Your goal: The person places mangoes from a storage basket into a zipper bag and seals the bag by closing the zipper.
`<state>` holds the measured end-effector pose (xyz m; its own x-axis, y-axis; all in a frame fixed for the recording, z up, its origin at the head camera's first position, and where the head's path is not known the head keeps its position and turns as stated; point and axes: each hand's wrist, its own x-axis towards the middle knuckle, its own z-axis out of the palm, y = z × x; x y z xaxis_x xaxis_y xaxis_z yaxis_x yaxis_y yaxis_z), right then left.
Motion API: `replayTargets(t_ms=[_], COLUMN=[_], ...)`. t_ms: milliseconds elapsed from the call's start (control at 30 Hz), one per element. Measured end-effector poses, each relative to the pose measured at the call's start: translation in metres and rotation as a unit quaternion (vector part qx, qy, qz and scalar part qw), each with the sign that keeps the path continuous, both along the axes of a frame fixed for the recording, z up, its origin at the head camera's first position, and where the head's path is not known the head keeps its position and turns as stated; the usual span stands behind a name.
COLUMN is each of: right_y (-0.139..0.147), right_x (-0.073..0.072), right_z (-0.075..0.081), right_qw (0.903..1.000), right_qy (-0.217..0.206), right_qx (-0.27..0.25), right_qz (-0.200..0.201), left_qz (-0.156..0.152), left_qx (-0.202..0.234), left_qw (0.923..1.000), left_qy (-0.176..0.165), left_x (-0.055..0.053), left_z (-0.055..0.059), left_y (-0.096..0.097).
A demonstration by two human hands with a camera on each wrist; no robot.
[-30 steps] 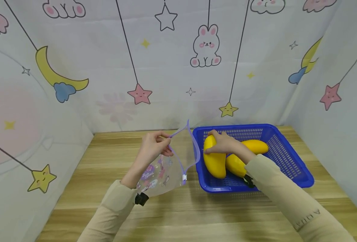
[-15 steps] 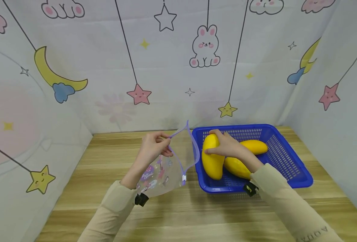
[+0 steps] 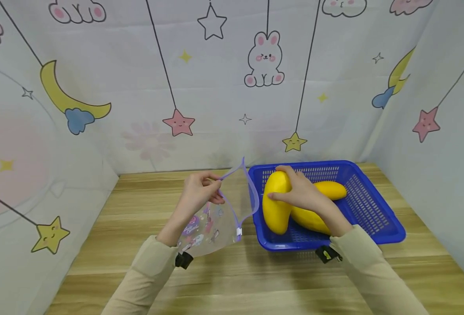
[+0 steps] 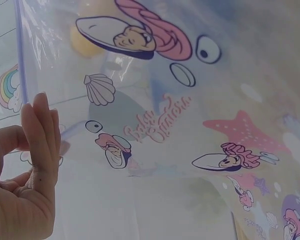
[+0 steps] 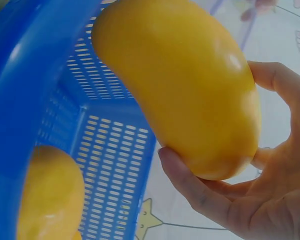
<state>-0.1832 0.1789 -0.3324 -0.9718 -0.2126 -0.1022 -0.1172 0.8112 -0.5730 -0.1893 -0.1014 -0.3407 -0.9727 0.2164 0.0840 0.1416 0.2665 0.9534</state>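
Note:
My left hand [image 3: 201, 189] pinches the purple-edged rim of a clear zip bag [image 3: 212, 232] and holds its mouth spread toward the basket. Pink starfish, shells and lettering are printed on the bag [image 4: 160, 135], seen close in the left wrist view. A white slider sits at the lower end of the zip. My right hand [image 3: 300, 192] grips a yellow mango [image 3: 276, 210] at the basket's left side, thumb on one side and fingers on the other. In the right wrist view that mango [image 5: 185, 90] fills the middle, held around one end.
The blue perforated basket [image 3: 389, 218] stands on the right of the wooden table [image 3: 232, 288]. Further mangoes [image 3: 330, 190] lie inside it. A white cloth [image 3: 216, 87] printed with stars and a rabbit hangs behind and at both sides.
My right hand has raised the mango slightly, turning it more upright near the basket's left wall. My left hand keeps the bag in the same place.

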Motion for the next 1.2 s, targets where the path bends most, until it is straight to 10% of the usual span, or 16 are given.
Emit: replayTargets(t_ms=[1200], right_y=[-0.021], right_x=[0.014], right_z=[0.049], right_qw=[0.9941], right_qy=[0.068], right_qx=[-0.084], right_qz=[-0.013], left_qz=[0.007], left_qx=[-0.022], left_qw=[0.9996], left_qy=[0.012], left_x=[0.0], left_z=[0.001], left_y=[0.006])
